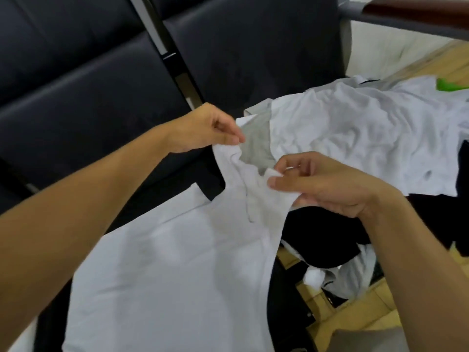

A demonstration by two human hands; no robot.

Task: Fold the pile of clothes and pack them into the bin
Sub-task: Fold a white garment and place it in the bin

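head | left hand (203, 130), right hand (322, 184) pinch white shirt (177, 262) collar

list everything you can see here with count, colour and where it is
white shirt: 1, white, held up at its top edge in front of the person, hanging down to bottom left
clothes pile: 1 heap, mostly white with grey and black pieces, right of centre on the seat and spilling down toward the floor
green item: 1, green, far right edge behind the pile; too little shows to tell what it is
seats: at least 2, dark navy, upper left and centre
armrest: 1, brown on a grey frame, top right
floor: wood-coloured, lower right
left hand: 1, pinches the shirt's top edge at centre
right hand: 1, pinches the shirt's top edge, right of the left hand
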